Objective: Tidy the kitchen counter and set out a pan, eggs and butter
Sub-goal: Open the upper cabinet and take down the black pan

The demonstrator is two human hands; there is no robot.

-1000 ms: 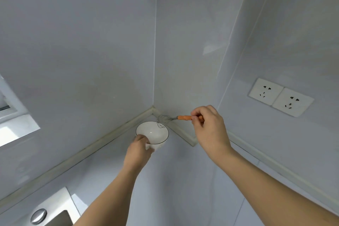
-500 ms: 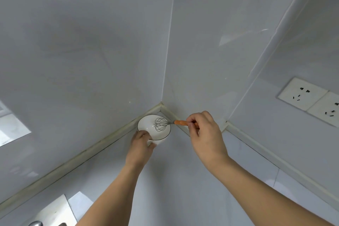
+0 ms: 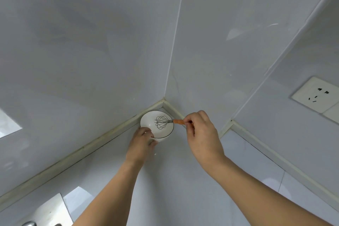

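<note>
Bowl [image 3: 156, 124], white with a thin dark rim line, sits on the pale counter [image 3: 183, 180] pushed into the far corner where two wall panels meet, close to the cream sealing strip [image 3: 110, 134] that runs along the counter's back edge. Left hand [image 3: 142, 142] grips the bowl's near side, fingers curled against the outer wall and thumb by the rim. Right hand [image 3: 200, 132] pinches the orange handle of a small wire whisk [image 3: 163, 122] between thumb and curled fingers; the handle runs roughly level, over the bowl's right rim, and the wire loops lie inside the bowl. Whether the wires touch the bowl's inner surface cannot be told from this angle. Bowl interior looks bare white apart from the whisk. Both forearms reach in from the lower edge, bare. White wall socket [image 3: 317, 95] is set in the right-hand wall panel, well apart from the hands, a second plate partly cut off just beside it. At lower left, part of a steel sink edge [image 3: 49, 213] and a rounded metal fitting [image 3: 29, 223] show at the frame border. Pan, eggs and butter are out of view.
</note>
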